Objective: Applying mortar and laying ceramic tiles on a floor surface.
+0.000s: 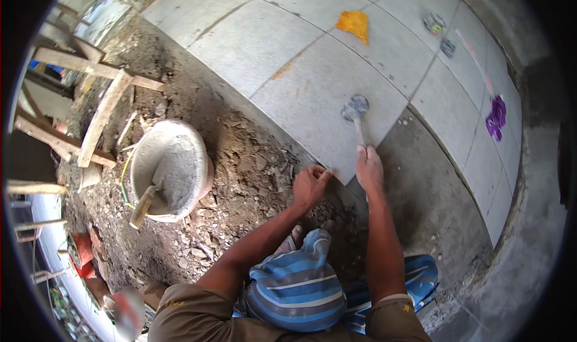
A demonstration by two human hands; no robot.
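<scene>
A pale tile [315, 99] is lying ahead, a bucket [201, 156] of grey mix [181, 171] standing left of it. The right hand [369, 166] is gripping a mallet [356, 109] above the tile; the left hand [311, 187] is curling at its edge, grip unclear. A yellow star [407, 309] is marking the right sleeve [390, 321].

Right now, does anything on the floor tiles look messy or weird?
Yes: orange smears streak the tile under the mallet, near its upper-left edge, standing out against pale grey. A crumpled orange scrap, maybe cloth, lies beside its far corner.
</scene>
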